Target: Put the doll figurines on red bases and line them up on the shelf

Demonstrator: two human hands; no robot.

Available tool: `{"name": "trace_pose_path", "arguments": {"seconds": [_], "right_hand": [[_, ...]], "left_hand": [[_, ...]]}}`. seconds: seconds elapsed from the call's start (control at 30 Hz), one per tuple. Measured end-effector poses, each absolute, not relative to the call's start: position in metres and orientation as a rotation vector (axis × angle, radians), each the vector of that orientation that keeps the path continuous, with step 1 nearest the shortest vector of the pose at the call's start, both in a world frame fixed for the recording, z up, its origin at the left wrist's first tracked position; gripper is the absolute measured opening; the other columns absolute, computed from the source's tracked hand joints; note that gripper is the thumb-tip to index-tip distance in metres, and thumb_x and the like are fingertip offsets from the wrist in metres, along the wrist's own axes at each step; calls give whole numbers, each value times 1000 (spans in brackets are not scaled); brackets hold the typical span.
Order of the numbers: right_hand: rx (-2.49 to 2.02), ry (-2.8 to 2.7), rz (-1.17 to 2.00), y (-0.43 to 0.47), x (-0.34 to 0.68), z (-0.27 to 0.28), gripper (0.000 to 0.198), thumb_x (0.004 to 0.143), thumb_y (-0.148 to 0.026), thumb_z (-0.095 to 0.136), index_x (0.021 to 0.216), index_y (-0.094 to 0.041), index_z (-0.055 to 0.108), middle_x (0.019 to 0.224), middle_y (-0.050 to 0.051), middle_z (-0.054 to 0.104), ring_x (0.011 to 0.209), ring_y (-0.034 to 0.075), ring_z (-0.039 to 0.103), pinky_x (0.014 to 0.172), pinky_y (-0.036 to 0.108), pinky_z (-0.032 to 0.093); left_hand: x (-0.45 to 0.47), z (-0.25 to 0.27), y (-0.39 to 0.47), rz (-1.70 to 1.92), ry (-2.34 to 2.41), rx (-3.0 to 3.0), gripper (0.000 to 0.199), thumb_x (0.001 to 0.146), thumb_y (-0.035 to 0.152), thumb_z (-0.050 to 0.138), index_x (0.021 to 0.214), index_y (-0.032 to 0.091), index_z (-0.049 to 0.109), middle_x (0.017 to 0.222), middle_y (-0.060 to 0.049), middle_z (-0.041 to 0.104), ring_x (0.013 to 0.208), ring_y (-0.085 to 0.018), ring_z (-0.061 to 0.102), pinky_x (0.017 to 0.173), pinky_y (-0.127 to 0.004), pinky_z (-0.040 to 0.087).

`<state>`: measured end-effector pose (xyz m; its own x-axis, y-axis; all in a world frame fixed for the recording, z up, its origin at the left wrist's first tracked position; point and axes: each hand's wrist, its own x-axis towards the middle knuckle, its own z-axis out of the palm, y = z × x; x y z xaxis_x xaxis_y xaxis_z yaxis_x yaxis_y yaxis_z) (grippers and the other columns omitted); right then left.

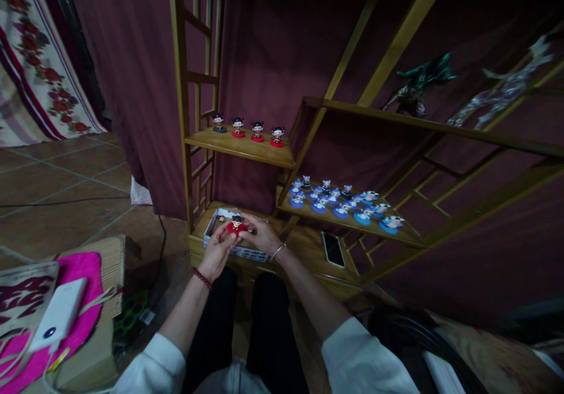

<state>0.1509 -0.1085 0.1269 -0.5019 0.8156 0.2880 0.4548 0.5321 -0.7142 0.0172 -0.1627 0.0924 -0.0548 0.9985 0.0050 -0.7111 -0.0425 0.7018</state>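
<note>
A small red figurine (pixel 237 225) with black hair buns is pinched between both of my hands, facing me. My left hand (pixel 217 247) grips it from the left, its thumb at the front of the red base. From the right, my right hand (pixel 263 236) holds the same figurine with its fingers closed round the side. Right beneath them an open white box (pixel 211 233) sits on the bottom shelf, with a small figurine head (pixel 221 219) showing inside it. My hands hide much of the box's inside.
Several similar figurines (pixel 257 131) stand in a row on the upper left shelf (pixel 240 148). Blue and purple figurines (pixel 343 209) fill the middle shelf. A phone (pixel 333 249) lies on the bottom shelf. Dark sculptures (pixel 418 83) stand above. At left, a white power bank (pixel 61 312) rests on pink cloth.
</note>
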Motion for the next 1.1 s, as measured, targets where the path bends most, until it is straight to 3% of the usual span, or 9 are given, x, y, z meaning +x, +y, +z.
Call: {"name": "trace_pose_path", "arguments": {"seconds": [0.23,0.47,1.1], "right_hand": [[-960,-2093,942,-106,143,123,48,68,-29,60,114,-21,50,98,4,62,87,16,58,80,33,46],[-916,-1993,1077,-108,132,130,31,67,-28,60,96,-16,57,88,4,63,77,14,60,74,30,49],[-849,-1949,1093,-110,112,150,30,67,-23,60,96,-16,57,88,3,64,77,13,61,74,30,49]], "left_hand": [[15,99,-164,1561,631,598,40,61,12,67,99,20,58,98,-3,61,89,-12,56,78,-22,44],[9,108,-164,1567,646,603,36,61,14,67,96,17,61,98,-5,62,86,-13,57,78,-25,44],[-11,122,-160,1667,805,768,39,59,23,69,95,15,59,97,-6,61,84,-13,56,76,-27,43]]}}
